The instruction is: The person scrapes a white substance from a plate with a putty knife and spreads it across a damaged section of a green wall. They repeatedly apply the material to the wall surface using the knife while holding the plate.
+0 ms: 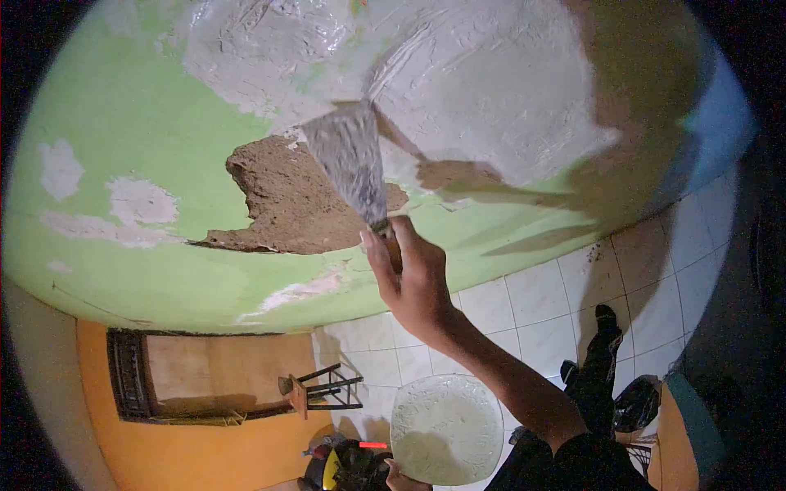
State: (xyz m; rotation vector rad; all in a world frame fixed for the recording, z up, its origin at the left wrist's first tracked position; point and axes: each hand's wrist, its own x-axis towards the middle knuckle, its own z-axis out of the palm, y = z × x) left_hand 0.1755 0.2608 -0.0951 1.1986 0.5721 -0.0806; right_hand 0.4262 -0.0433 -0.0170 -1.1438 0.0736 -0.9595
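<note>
My right hand (pixel 413 278) is closed round the handle of a putty knife (pixel 352 159), its wide blade coated in grey-white filler. The blade lies at the wall, over the upper edge of a brown bare patch (pixel 286 196) in the green paint. Wet white filler (pixel 491 90) covers the wall above and to the right. Low in the view, my left hand (pixel 403 479) grips the edge of a pale tray (pixel 446 430) holding whitish filler; only part of that hand shows.
A wooden stool (pixel 299 394) stands near a framed board (pixel 221 372) on the orange wall. Dark and yellow items (pixel 332 470) lie beside the tray. White floor tiles (pixel 536 299) run along the wall. A black bag (pixel 639 403) sits at the lower right.
</note>
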